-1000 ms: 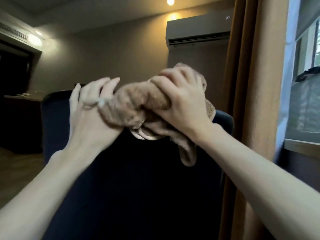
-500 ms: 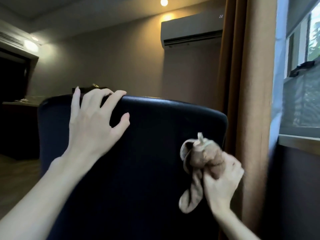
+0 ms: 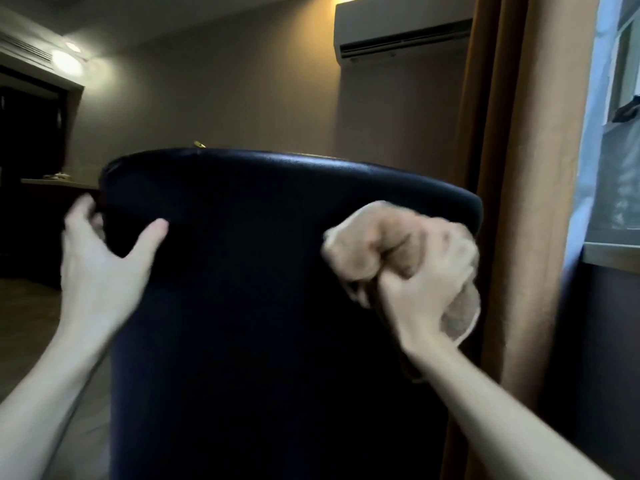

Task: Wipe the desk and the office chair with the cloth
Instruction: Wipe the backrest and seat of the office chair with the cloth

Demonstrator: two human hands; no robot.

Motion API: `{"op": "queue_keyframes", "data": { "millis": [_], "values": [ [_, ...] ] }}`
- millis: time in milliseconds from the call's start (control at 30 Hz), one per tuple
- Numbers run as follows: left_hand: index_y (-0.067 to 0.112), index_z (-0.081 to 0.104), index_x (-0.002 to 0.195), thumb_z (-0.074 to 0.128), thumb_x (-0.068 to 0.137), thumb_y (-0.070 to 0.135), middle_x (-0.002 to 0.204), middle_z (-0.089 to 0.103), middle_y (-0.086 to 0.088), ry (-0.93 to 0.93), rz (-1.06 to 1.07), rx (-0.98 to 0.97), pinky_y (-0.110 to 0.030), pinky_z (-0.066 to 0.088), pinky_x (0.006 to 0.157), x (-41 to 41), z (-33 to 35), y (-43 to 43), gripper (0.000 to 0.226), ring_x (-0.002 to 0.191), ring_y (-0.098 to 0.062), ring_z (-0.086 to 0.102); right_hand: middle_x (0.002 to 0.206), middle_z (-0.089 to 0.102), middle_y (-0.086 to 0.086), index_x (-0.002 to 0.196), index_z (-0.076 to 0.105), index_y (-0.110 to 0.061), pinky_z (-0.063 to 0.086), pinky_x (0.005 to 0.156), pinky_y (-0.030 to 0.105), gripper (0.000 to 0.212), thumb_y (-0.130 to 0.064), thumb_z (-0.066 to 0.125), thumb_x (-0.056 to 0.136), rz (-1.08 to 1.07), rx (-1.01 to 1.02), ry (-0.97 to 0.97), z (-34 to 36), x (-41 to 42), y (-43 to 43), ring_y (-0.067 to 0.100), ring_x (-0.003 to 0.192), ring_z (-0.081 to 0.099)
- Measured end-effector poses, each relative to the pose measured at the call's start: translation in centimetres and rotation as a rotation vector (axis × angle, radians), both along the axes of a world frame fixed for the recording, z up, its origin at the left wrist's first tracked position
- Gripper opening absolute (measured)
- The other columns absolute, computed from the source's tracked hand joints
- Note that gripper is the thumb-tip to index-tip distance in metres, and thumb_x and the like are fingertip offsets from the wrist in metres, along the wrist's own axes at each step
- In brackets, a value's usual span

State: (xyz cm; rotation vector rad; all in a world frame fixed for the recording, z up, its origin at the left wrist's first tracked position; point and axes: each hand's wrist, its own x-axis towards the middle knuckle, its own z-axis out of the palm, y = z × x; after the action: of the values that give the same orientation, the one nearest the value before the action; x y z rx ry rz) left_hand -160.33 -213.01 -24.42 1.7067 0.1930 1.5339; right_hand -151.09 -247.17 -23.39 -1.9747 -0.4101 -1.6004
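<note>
1. Forearms come in from the lower corners of the view, both reaching up to the back of the office chair [image 3: 277, 306], which stands right in front of the person and fills the middle of the frame.

2. Cloth [image 3: 367, 244]: a soft, tan, towel-like rag, light and limp by the look of it. It bunches instead of holding a shape, so it is best taken as a wad in the palm with a broad face left free for wiping. One loose end hangs below the fist, beside the chair's right edge.

3. The right hand [image 3: 426, 285] is closed on the cloth. Its fingers [image 3: 446, 247] curl tightly over the bundle, and the thumb lies across the lower part. Most of the wad bulges out to the left of the knuckles and is pressed against the dark upholstery high on the backrest, near its right edge.

4. The left hand [image 3: 100, 268] is spread at the backrest's upper left edge. The thumb lies on the near face, while the fingers reach round the side, blurred and partly hidden. It looks like a steadying hold, though how firm it is I cannot tell.

5. The chair's covering looks smooth and slightly glossy, so the cloth should glide, and the chair may swivel if left unsteadied.

6. Farther off are a brown curtain [image 3: 519, 168] and an air conditioner [image 3: 401, 29]. The desk cannot be surely picked out.
</note>
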Motion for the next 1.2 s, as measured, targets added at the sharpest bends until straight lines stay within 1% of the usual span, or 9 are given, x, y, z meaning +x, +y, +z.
{"op": "queue_keyframes", "data": {
  "millis": [67,200,267,367,567,833,933,1067,1200],
  "values": [
    [0.03,0.048,0.147,0.059,0.079,0.078,0.139,0.062,0.007,0.05,-0.205,-0.119,-0.04,0.045,0.11,0.6,-1.2,0.5,0.084,0.128,-0.016,0.059,0.116,0.062,0.016,0.106,0.07,-0.014,0.039,0.088,0.053,0.059,-0.034,0.07,0.05,0.074,-0.143,-0.141,-3.5,-0.8,3.8,0.036,0.107,0.051],
    [0.033,0.053,0.149,0.049,0.083,0.081,0.146,0.058,0.016,0.022,-0.397,-0.24,-0.03,0.038,0.113,0.3,-2.4,2.1,0.081,0.132,-0.005,0.055,0.096,0.06,0.003,0.095,0.064,-0.022,0.04,0.078,0.047,0.007,-0.027,0.061,0.091,0.261,-1.105,-0.136,-10.5,-1.5,6.0,0.028,0.092,0.057],
    [0.038,0.064,0.136,0.043,0.081,0.084,0.135,0.069,0.014,0.033,-0.549,-0.32,-0.037,0.042,0.11,-0.2,-2.3,2.9,0.075,0.125,-0.004,0.063,0.094,0.064,0.006,0.097,0.068,-0.016,0.04,0.087,0.048,0.022,-0.037,0.067,0.09,0.476,-0.786,-0.155,-8.2,-1.4,4.3,0.029,0.093,0.062],
    [0.035,0.061,0.142,0.029,0.081,0.09,0.133,0.07,0.015,0.112,-0.629,-0.403,-0.04,0.04,0.115,-0.9,-3.9,3.1,0.087,0.123,-0.005,0.064,0.115,0.066,0.009,0.112,0.07,-0.022,0.037,0.09,0.054,0.024,-0.029,0.069,0.089,-0.029,-0.678,-0.559,-1.0,-2.2,2.3,0.035,0.101,0.057],
    [0.023,0.053,0.152,0.012,0.096,0.082,0.142,0.065,0.007,0.126,-0.719,-0.516,-0.037,0.033,0.122,-1.6,-6.1,2.2,0.091,0.131,-0.007,0.06,0.133,0.059,0.021,0.123,0.064,-0.021,0.035,0.104,0.061,0.052,-0.027,0.067,0.072,0.087,-0.152,-0.315,-0.1,-2.4,8.1,0.044,0.121,0.046],
    [0.017,0.051,0.152,0.018,0.097,0.08,0.145,0.063,0.003,0.064,-0.902,-0.469,-0.038,0.031,0.124,-2.8,-8.3,1.2,0.09,0.136,-0.009,0.057,0.103,0.072,-0.025,0.091,0.079,-0.043,0.038,0.098,0.035,0.022,-0.059,0.074,0.078,0.277,-1.252,0.007,-28.3,-6.8,14.0,0.004,0.111,0.055],
    [0.016,0.047,0.155,0.015,0.097,0.08,0.149,0.059,0.002,0.159,-0.926,-0.45,-0.041,0.027,0.126,-3.3,-8.8,1.0,0.093,0.139,-0.009,0.054,0.095,0.073,-0.009,0.087,0.08,-0.032,0.037,0.09,0.039,0.031,-0.045,0.091,0.061,0.368,-1.113,0.071,-25.6,-7.4,13.6,0.02,0.101,0.057],
    [0.013,0.049,0.153,0.017,0.085,0.09,0.147,0.061,-0.004,0.378,-0.995,-0.43,-0.046,0.031,0.125,-4.4,-7.8,0.4,0.108,0.137,-0.016,0.056,0.117,0.068,0.007,0.115,0.073,-0.023,0.034,0.092,0.047,0.025,-0.027,0.065,0.091,0.424,-0.578,-0.362,-14.1,-7.4,14.3,0.032,0.105,0.055],
    [0.019,0.055,0.149,0.028,0.073,0.095,0.149,0.059,-0.007,0.495,-1.162,-0.352,-0.045,0.035,0.123,-4.9,-6.7,-1.3,0.111,0.139,-0.019,0.055,0.125,0.059,0.007,0.117,0.066,-0.025,0.034,0.096,0.047,0.023,-0.024,0.063,0.094,0.376,-0.325,-0.375,-13.5,-6.4,16.0,0.031,0.109,0.049]
  ]
}}
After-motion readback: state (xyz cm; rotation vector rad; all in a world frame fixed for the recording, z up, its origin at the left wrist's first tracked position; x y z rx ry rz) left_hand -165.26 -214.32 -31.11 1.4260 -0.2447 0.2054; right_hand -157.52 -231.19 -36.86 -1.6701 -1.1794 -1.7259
